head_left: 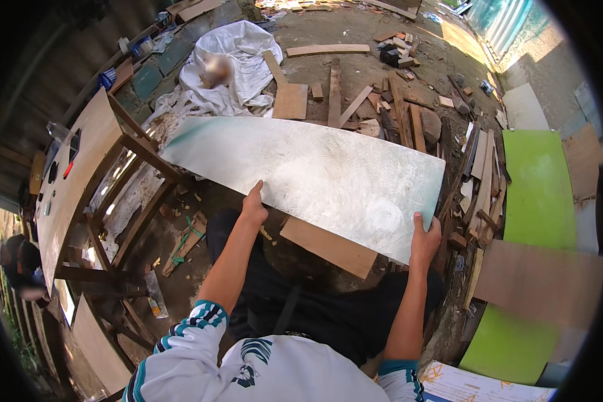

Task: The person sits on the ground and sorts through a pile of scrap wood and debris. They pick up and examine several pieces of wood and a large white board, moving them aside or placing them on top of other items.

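A long, pale whitish panel [301, 167] with greenish ends lies across the space before me, held above the ground. My left hand [255, 203] grips its near edge, thumb on top and the other fingers hidden beneath. At the near right corner my right hand [425, 240] holds the same panel, its thumb on the upper face. Below the near edge a brown board [328, 246] shows partly, the rest covered by the panel. My knees are bent on both sides of that board.
To the left stands a wooden table [80, 157] with a red marker [68, 170] and a phone [74, 145] on it. White sheeting [238, 50] lies beyond the panel. Wood scraps [402, 110] are strewn at the far right. Green panels [537, 187] and a brown board [543, 278] line the right.
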`<state>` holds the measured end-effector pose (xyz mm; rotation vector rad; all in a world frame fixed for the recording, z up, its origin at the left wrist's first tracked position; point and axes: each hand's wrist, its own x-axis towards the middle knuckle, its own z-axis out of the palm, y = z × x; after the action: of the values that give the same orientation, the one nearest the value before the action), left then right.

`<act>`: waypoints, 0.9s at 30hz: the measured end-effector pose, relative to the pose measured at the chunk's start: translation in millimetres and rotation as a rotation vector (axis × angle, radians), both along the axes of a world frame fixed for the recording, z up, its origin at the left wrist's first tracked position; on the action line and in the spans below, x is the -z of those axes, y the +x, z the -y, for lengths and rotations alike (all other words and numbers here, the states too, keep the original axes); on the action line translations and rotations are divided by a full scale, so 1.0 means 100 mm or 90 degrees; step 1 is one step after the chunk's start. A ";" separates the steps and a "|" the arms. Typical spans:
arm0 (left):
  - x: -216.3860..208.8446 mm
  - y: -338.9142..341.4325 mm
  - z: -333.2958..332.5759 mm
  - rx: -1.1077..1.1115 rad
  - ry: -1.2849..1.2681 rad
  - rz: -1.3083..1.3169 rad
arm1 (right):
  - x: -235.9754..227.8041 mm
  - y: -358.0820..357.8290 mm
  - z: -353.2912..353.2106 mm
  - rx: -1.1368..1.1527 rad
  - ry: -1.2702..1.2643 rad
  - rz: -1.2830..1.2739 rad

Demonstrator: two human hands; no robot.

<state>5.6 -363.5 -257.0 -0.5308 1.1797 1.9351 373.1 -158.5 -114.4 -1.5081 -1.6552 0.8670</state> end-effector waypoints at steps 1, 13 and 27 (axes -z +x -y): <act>-0.17 0.14 -0.05 0.027 0.054 0.010 | -0.09 0.10 -0.06 0.009 0.003 -0.002; -0.73 1.21 -0.35 0.410 -0.027 0.035 | 0.09 1.54 -0.56 0.180 -0.009 0.124; -1.03 1.52 -0.36 0.882 -0.240 -0.395 | 0.83 2.01 -0.31 0.253 -0.039 0.287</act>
<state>158.1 -327.5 -153.5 0.6710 1.6315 0.6369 574.4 -127.6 -197.6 -2.0964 -1.5489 0.3803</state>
